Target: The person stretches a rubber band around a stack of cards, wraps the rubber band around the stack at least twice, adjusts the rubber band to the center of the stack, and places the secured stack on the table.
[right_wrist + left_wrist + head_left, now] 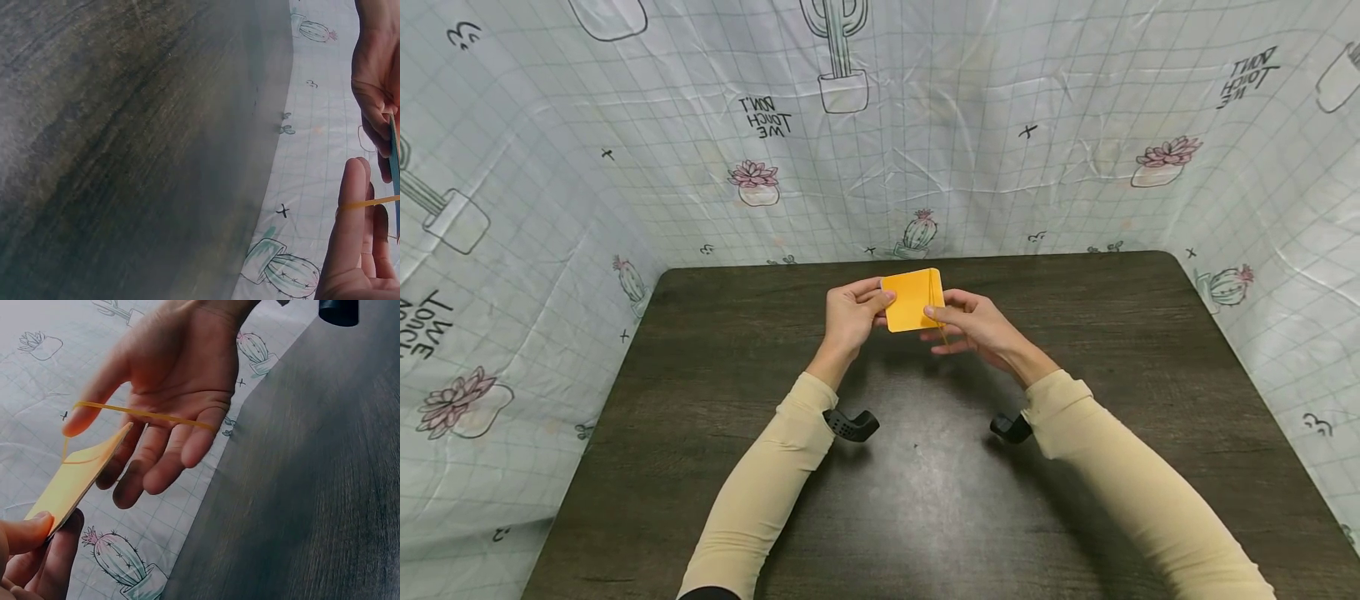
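Observation:
My left hand (848, 318) pinches the left side of a small square, orange-yellow card-like piece (912, 302) with rounded corners, thumb on its face. Its other face looks blue-green (394, 159) in the right wrist view. Around its right end runs a thin yellow rubber band (150, 414). My right hand (985, 329) has its fingers spread, and the band stretches across from its thumb to its little finger in the left wrist view. In the head view, the right thumb overlaps the piece's right edge; whether it touches I cannot tell. The piece is held up above the table.
Beneath both arms lies a dark wood-grain table (737, 350) with rounded far corners. A white cloth (970, 167) printed with cacti and a grid hangs behind it and along both sides. Each wrist carries a black camera mount (852, 425).

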The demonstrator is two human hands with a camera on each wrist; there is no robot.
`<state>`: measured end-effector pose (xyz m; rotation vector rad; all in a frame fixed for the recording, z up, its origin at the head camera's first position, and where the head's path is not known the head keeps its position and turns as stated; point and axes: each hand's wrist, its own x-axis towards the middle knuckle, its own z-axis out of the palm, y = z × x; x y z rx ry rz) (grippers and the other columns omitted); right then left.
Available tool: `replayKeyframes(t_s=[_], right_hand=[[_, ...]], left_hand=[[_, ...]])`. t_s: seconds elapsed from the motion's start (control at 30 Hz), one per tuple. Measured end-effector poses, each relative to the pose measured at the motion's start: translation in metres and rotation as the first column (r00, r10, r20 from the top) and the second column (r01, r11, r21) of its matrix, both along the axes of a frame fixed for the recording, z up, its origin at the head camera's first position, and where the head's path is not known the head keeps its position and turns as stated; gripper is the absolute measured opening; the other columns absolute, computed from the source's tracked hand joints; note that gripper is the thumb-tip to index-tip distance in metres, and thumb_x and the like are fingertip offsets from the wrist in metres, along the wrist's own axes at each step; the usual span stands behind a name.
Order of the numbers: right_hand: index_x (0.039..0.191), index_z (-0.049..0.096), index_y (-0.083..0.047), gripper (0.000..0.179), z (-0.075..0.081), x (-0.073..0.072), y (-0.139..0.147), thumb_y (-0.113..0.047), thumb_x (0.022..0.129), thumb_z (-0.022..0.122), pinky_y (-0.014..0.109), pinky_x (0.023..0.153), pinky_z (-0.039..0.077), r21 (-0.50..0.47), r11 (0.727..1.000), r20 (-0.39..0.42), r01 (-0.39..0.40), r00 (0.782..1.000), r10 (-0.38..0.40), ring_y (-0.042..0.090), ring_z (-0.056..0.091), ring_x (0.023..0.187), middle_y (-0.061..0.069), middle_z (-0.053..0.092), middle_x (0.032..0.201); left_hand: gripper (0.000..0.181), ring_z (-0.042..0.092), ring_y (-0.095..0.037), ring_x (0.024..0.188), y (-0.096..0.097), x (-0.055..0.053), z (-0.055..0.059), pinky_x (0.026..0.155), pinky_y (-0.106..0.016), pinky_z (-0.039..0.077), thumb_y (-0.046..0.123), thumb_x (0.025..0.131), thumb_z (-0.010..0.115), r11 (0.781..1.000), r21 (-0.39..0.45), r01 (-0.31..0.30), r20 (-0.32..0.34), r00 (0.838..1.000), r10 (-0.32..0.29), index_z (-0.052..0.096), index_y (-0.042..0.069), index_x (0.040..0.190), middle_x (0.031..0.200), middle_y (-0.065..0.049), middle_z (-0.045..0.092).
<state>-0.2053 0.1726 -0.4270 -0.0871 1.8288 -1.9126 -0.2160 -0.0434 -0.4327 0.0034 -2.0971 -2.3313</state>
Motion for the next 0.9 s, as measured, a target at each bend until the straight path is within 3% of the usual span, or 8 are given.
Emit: replayKeyframes(t_s=[0.3, 0.5, 0.7, 0.9], right_hand=[[0.133, 0.058, 0.0, 0.047, -0.01, 0.007, 0.0, -0.023, 0.095, 0.073, 0.054, 0.086, 0.057, 0.028, 0.999, -0.036, -0.045, 0.998, 0.046, 0.038, 0.069, 0.105, 0.018, 0.067, 0.123], [0.133, 0.058, 0.005, 0.044, -0.015, 0.013, 0.0, -0.015, 0.096, 0.071, 0.053, 0.087, 0.057, 0.031, 0.995, -0.06, -0.098, 0.993, 0.1, 0.032, 0.07, 0.102, 0.024, 0.062, 0.131], [0.129, 0.061, 0.005, 0.038, -0.018, 0.019, 0.0, -0.011, 0.096, 0.071, 0.056, 0.089, 0.055, 0.037, 0.986, -0.077, -0.165, 0.983, 0.168, 0.046, 0.064, 0.11, 0.032, 0.056, 0.135], [0.124, 0.066, 0.005, 0.032, -0.022, 0.024, 0.0, -0.011, 0.097, 0.07, 0.058, 0.092, 0.053, 0.062, 0.964, -0.154, -0.259, 0.952, 0.265, 0.052, 0.059, 0.113, 0.032, 0.059, 0.131]], left_hand=[[0.034, 0.072, -0.014, 0.065, -0.002, -0.001, -0.003, 0.059, -0.028, 0.061, 0.0, 0.088, 0.076, 0.997, 0.051, -0.054, 0.013, 0.999, 0.053, 0.07, -0.007, 0.12, 0.102, -0.021, 0.074], [0.034, 0.072, -0.014, 0.065, -0.004, -0.003, -0.005, 0.058, -0.025, 0.06, -0.001, 0.088, 0.076, 0.994, 0.078, -0.08, 0.029, 0.997, 0.078, 0.069, -0.008, 0.12, 0.102, -0.022, 0.074], [0.034, 0.073, -0.013, 0.066, -0.006, -0.004, -0.004, 0.06, -0.027, 0.061, -0.001, 0.088, 0.075, 0.991, 0.094, -0.091, 0.059, 0.995, 0.086, 0.069, -0.009, 0.121, 0.103, -0.023, 0.073], [0.032, 0.073, -0.014, 0.068, -0.008, -0.007, -0.001, 0.061, -0.028, 0.061, -0.001, 0.088, 0.076, 0.989, 0.1, -0.107, 0.058, 0.993, 0.101, 0.07, -0.009, 0.118, 0.103, -0.023, 0.073]])
